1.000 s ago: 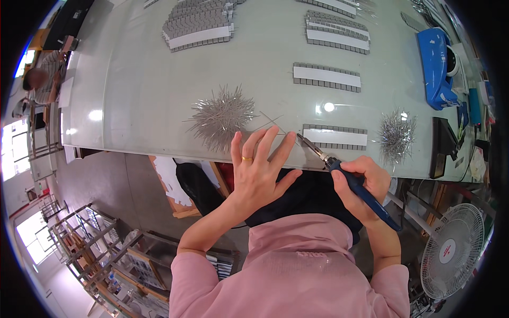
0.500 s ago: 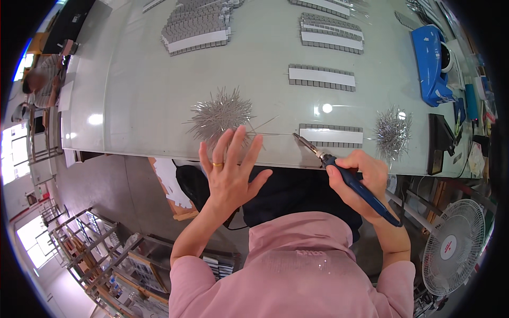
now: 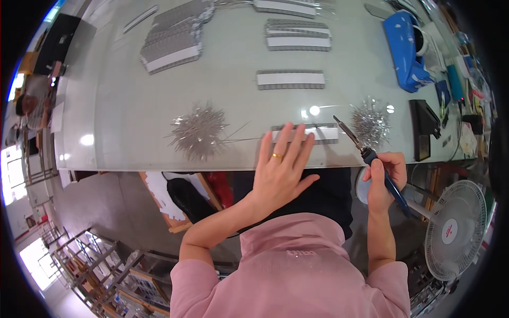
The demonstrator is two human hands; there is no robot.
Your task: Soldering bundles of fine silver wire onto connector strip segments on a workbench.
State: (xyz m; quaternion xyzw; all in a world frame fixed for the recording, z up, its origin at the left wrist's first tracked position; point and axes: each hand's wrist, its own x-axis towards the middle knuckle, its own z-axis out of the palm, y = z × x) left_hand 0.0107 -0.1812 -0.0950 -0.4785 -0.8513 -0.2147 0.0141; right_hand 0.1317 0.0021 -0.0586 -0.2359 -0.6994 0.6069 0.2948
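Observation:
My left hand, fingers outstretched, lies over the left part of a strip with a white band and grey segmented edges near the table's front edge. Its fingertips cover part of the strip, and thin wires stick out to the left. In my closed right hand is a soldering iron with a blue handle. Its tip points up and left, close to the strip's right end; whether it touches anything I cannot tell. A bristling pile of thin metal wires sits left of the strip, another wire pile to its right.
Beyond lie a similar strip, a small stack of strips and a larger stack. A blue tape-dispenser-like object and a black stand are at right. A fan stands below; a person is far left.
My left hand has moved right, from the left wire pile onto the strip. The soldering iron has gone from the strip's left end to its right end. The whole view has shifted slightly.

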